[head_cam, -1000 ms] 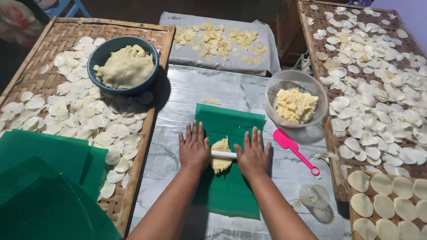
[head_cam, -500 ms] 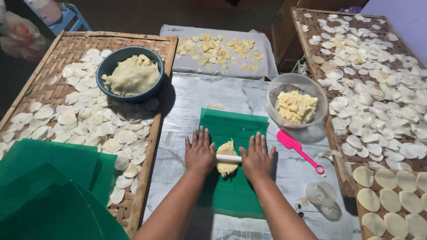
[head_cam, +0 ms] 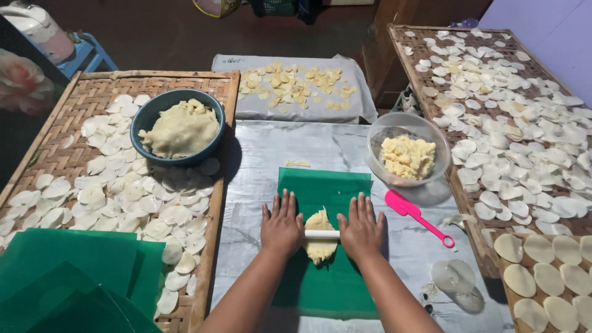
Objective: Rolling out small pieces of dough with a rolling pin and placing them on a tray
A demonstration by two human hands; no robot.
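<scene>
My left hand (head_cam: 282,223) and my right hand (head_cam: 361,227) lie flat, fingers spread, on the two ends of a thin white rolling pin (head_cam: 322,234). The pin rests across a flattened piece of yellow dough (head_cam: 319,221) on a green plastic sheet (head_cam: 324,188). A pink spatula (head_cam: 414,215) lies just right of the sheet. Behind it stands a clear bowl (head_cam: 394,127) with yellow dough lumps. A blue bowl (head_cam: 153,114) full of pale dough sits on the left woven tray.
The left woven tray (head_cam: 74,108) and the right woven tray (head_cam: 431,68) hold several thin white dough rounds. A grey cloth (head_cam: 271,108) at the back carries yellow pieces. Green sheets (head_cam: 68,277) are stacked at the front left. Clear plastic discs (head_cam: 453,277) lie at the right.
Both hands have stayed on the rolling pin and shifted slightly over the dough. The camera view has tilted so the hands sit lower in the picture.
</scene>
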